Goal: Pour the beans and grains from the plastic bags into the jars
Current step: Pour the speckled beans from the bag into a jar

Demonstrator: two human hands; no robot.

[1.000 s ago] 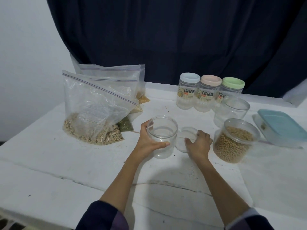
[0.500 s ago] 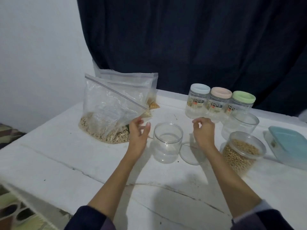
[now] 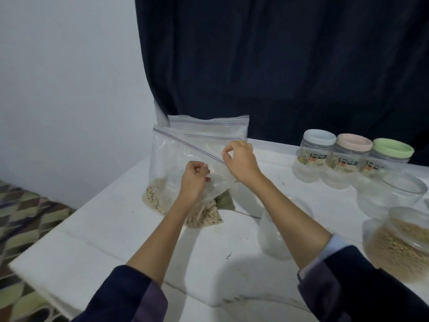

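Sitting nearest: open jar of beans (image 3: 399,247) at right edge of white table (image 3: 111,233), empty clear jar (image 3: 271,238) partly hidden behind right forearm. Pinching front plastic bag (image 3: 171,168) mid-table with left hand (image 3: 193,180) fingers curled on film, right hand (image 3: 240,159) nipping zip edge. Standing beyond: more bags (image 3: 209,131), three lidded jars (image 3: 352,159) at right rear.

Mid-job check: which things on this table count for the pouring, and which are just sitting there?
In the job:
front zip bag of pale grains, held by left hand and right hand
empty open jar
bags behind

Lying about:
jar already filled with beans
three lidded jars
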